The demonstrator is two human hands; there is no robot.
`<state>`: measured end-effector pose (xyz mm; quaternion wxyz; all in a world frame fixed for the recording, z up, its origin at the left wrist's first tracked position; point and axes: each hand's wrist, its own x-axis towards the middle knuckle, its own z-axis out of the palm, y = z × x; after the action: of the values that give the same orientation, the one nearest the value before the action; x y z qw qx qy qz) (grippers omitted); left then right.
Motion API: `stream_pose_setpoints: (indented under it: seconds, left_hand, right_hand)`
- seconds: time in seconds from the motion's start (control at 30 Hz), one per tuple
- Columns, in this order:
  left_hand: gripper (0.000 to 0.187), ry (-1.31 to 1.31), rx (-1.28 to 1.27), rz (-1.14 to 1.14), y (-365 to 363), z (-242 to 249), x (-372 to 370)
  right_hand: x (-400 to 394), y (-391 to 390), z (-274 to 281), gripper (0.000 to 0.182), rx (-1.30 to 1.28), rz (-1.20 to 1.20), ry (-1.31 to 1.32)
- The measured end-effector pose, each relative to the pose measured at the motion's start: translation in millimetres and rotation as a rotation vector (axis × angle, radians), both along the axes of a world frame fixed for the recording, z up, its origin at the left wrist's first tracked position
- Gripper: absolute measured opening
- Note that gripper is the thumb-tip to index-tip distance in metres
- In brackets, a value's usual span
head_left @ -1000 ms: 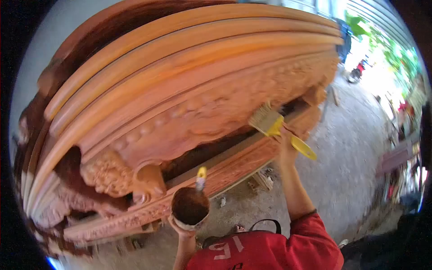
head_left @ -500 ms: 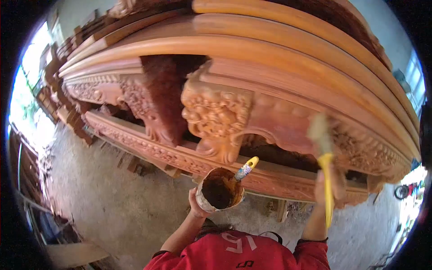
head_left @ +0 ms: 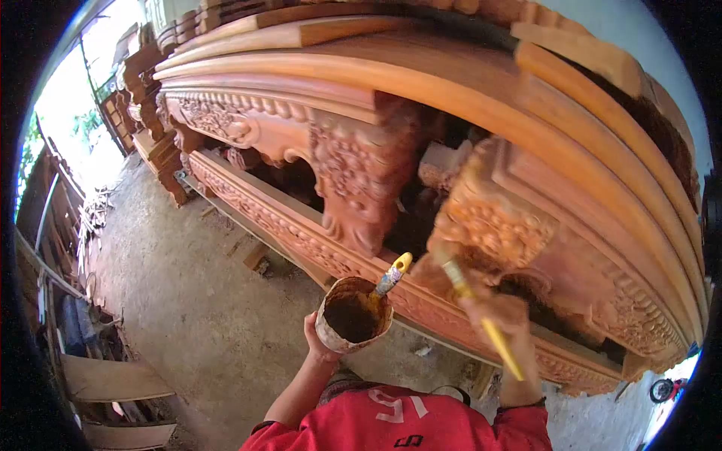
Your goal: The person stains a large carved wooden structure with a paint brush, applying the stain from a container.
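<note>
My left hand (head_left: 319,344) is wrapped round a stained pot (head_left: 342,343) with dark brown liquid inside. A second brush (head_left: 391,276) with a yellow-tipped handle leans against the pot's right rim. In my right hand (head_left: 502,314) is a yellow-handled paintbrush (head_left: 499,344), its bristles pointing up and left. Those bristles are beside the lower part of an orange-brown carved corner leg (head_left: 500,229); blur hides whether they touch it. A redder carved leg (head_left: 353,177) stands to its left, across a dark gap.
Long curved wooden mouldings (head_left: 421,79) are stacked above the carved panels. A carved lower rail (head_left: 263,203) runs in front of my hands. Wood scraps (head_left: 94,214) and boards (head_left: 113,378) lie at the left on the concrete floor (head_left: 203,316). A wheel (head_left: 662,390) shows at far right.
The view has turned left, so the furniture appears further right. My right hand has moved the paintbrush left and down, from the panel to the carved corner leg. My left hand still holds the pot.
</note>
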<state>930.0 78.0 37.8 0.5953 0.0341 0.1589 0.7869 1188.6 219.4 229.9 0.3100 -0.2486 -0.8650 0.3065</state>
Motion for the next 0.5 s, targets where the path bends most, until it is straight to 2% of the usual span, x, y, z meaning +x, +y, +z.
stream_pose_setpoints:
  seconds: [0.07,0.13,0.2,0.23,0.27,0.3,0.43,0.5]
  left_hand:
    - [0.072,0.015,0.016,0.031,-8,3,-22]
    - [0.072,-0.048,-0.007,0.095,-12,7,-45]
    - [0.071,0.005,0.022,0.099,-18,12,-70]
    - [0.071,0.06,0.044,0.093,-22,15,-80]
    - [0.071,0.057,0.048,0.096,-26,20,-91]
    - [0.071,0.058,0.058,0.103,-29,27,-101]
    - [0.069,0.086,0.073,0.132,-38,36,-138]
    - [0.069,0.062,0.068,0.144,-41,23,-159]
  right_hand:
    - [-12,5,9,0.019,-0.065,-0.224,0.164]
    - [-30,4,32,0.016,0.291,-0.204,0.404]
    - [-52,-1,58,0.015,0.53,-0.264,0.495]
    - [-66,-1,70,0.015,0.819,-0.375,0.436]
    - [-79,1,69,0.015,0.998,-0.462,0.449]
    - [-99,2,66,0.015,1.003,-0.46,0.447]
    - [-199,-7,36,0.02,-0.273,-0.23,0.427]
    - [-220,-19,18,0.027,1.161,-0.157,-0.367]
